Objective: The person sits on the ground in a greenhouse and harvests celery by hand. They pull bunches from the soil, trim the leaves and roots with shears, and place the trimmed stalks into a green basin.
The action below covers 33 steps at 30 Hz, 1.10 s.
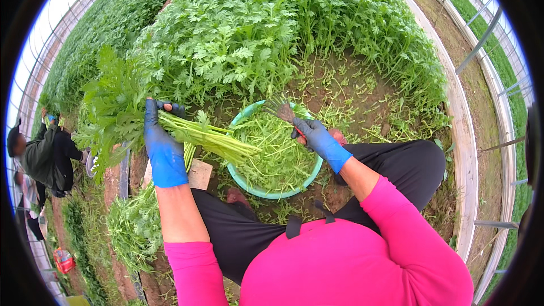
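Note:
My left hand [165,151], in a blue glove with fingertips exposed, grips a bunch of leafy greens [208,134] that look like garland chrysanthemum. Its leaves point to the left and its pale cut stems reach over the near-left rim of a teal basin [272,194]. In my right hand [318,137], gloved alike, is a small hand rake [282,109] with a red handle; its thin metal tines hang over the basin's far rim. Loose leaves and stem trimmings [276,153] fill the basin, which stands on the soil between my legs.
Uncut greens [255,29] stand densely ahead. Stem litter covers the cut soil [357,93]. A pale raised border [465,157] runs along the right. Cut greens [138,225] lie beside my left leg, near a flat tile [199,174]. A co-worker [44,161] crouches far left.

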Each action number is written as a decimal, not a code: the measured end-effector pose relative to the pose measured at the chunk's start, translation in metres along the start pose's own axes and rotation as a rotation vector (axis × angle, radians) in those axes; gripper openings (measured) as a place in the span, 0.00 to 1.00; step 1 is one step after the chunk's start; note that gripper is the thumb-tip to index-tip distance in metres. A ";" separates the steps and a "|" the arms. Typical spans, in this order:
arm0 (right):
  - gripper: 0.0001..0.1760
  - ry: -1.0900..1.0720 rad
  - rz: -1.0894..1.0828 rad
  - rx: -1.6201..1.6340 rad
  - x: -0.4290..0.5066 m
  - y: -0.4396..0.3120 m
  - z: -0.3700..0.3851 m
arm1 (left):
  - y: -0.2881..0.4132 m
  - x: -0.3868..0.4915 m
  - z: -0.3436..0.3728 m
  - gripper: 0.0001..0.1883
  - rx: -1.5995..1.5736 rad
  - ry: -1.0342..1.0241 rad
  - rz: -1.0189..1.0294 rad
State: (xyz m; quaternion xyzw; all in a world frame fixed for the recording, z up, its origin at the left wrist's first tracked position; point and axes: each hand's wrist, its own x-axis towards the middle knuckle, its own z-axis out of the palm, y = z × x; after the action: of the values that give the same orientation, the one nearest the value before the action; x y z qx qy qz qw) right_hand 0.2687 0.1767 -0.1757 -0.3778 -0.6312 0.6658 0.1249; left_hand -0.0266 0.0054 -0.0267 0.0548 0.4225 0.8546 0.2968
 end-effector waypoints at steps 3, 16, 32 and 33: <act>0.28 -0.045 -0.138 0.021 -0.015 -0.026 0.019 | -0.006 0.005 0.003 0.16 -0.044 0.139 -0.006; 0.28 0.202 -0.171 -0.684 -0.007 0.007 0.067 | -0.011 0.030 0.008 0.20 -0.043 0.513 0.017; 0.24 0.187 -0.312 -0.640 -0.011 -0.001 0.115 | -0.008 0.025 -0.005 0.28 -0.020 0.548 -0.133; 0.25 0.219 -0.168 -0.663 -0.003 0.017 0.103 | -0.006 0.024 -0.005 0.24 -0.039 0.529 -0.104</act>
State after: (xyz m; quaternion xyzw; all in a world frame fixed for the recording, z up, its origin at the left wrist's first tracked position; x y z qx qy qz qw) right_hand 0.2076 0.0949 -0.1988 -0.4136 -0.8245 0.3680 0.1167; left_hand -0.0447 0.0178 -0.0385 -0.1979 0.4710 0.8309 0.2205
